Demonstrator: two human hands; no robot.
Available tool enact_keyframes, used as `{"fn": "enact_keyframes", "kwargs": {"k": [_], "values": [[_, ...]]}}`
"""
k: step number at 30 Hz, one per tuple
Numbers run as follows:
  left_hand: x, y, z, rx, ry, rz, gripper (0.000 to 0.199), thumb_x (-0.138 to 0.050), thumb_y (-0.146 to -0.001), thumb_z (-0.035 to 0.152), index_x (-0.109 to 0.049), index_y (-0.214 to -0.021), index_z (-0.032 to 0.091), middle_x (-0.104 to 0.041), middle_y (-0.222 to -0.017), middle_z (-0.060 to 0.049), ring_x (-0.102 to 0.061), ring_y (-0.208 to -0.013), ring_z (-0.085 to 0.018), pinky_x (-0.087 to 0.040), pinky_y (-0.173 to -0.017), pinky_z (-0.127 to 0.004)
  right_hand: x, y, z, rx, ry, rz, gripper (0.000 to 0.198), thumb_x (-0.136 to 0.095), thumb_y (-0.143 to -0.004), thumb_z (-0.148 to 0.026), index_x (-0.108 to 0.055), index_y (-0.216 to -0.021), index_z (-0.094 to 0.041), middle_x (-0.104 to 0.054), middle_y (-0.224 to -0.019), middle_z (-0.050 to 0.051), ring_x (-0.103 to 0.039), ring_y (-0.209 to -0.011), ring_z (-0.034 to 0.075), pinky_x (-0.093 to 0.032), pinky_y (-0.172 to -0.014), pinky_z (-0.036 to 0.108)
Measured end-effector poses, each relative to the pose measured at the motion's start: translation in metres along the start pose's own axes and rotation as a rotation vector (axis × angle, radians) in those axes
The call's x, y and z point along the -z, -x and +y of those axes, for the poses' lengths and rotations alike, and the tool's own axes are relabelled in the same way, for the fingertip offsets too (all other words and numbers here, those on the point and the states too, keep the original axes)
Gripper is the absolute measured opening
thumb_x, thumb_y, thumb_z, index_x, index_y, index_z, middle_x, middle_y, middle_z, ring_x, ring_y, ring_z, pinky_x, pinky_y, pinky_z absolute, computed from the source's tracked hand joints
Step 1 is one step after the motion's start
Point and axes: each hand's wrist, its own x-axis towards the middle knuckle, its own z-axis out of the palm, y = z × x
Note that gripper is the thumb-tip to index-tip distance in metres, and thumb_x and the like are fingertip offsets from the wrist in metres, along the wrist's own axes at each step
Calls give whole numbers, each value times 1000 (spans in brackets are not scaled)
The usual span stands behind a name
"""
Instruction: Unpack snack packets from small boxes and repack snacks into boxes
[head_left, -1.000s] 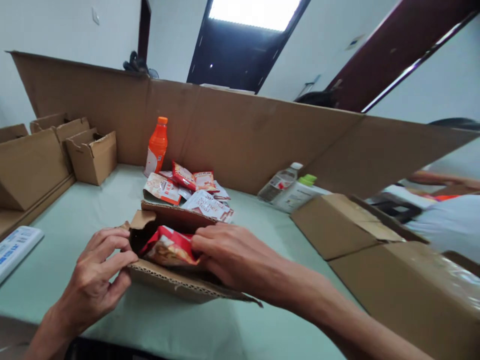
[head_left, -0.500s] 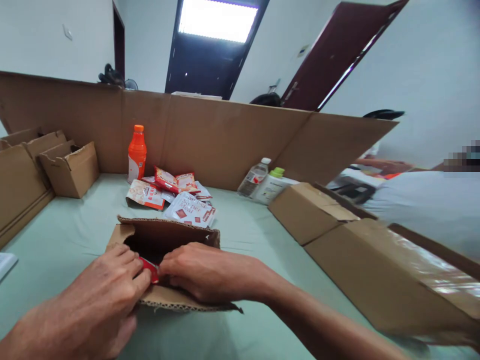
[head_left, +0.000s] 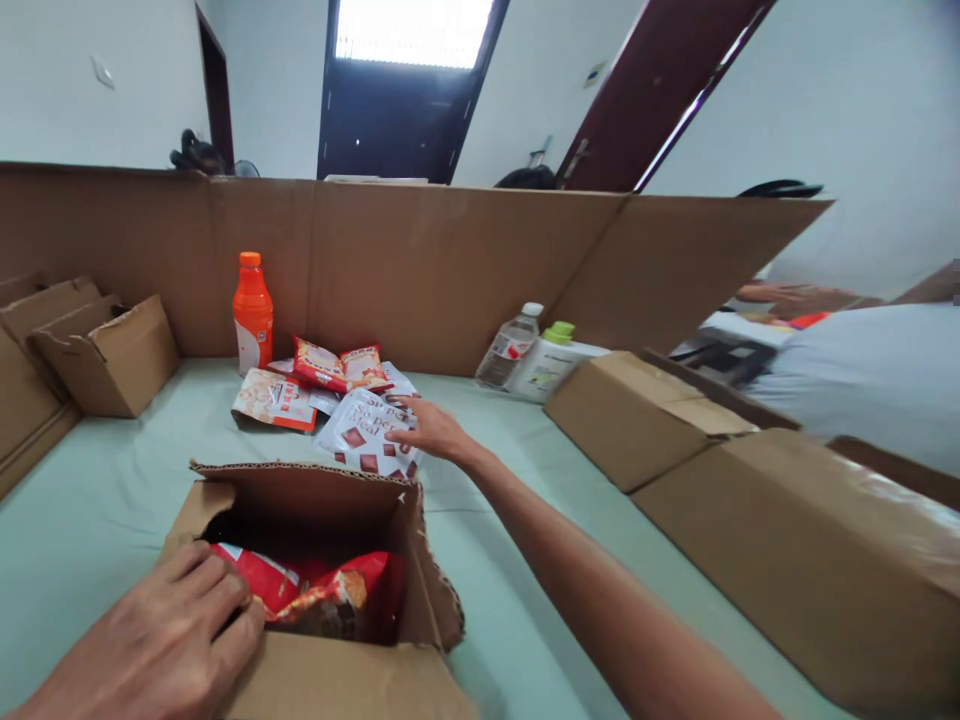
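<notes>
Lighting and image quality: bright, even daylight indoors.
Overexposed window above the far door, blown to white; soft faint shadows on the green table; strong wide-angle bending at edges; motion blur on the person's sleeve at far right; centre sharp.
</notes>
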Motion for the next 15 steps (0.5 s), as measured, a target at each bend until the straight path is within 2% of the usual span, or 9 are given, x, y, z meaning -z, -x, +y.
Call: {"fn": "enact_keyframes", "kwargs": {"k": [3,6,11,15], "values": [[-14,9,-4,-54,-113,107,15,-57,-94,21,-71,-96,25,-75,-86,-3,-63,-80,-24,-46,-92,-40,-16,-8,-1,-58,87,-55,44,-74,-97,-40,-65,-135,-18,-62,-144,12,-60,-132,32,-49,-110,59],[-20,12,-4,-63,-152,108,17,-55,-95,19,-71,-98,25,-76,-88,-3,-63,-81,-25,-46,-94,-41,-26,-4,-5,-62,146,-92,38,-72,-99,-39,-67,-131,-19,-61,-145,12,-58,-134,31,-48,-112,59],[-18,13,2,-47,-162,116,20,-54,-95,21,-73,-104,22,-76,-94,-8,-65,-92,-29,-44,-103,-46,-33,1,-9,-134,152,-149,44,-71,-99,-42,-64,-135,-19,-62,-143,12,-60,-131,31,-50,-110,58],[-5,10,8,-7,-138,8,25,-51,-96,21,-72,-109,19,-76,-105,-12,-64,-112,-35,-42,-111,-52,-31,-2,-8,-192,23,-204,39,-70,-100,-40,-65,-132,-18,-66,-135,11,-66,-119,27,-57,-101,52]]}}
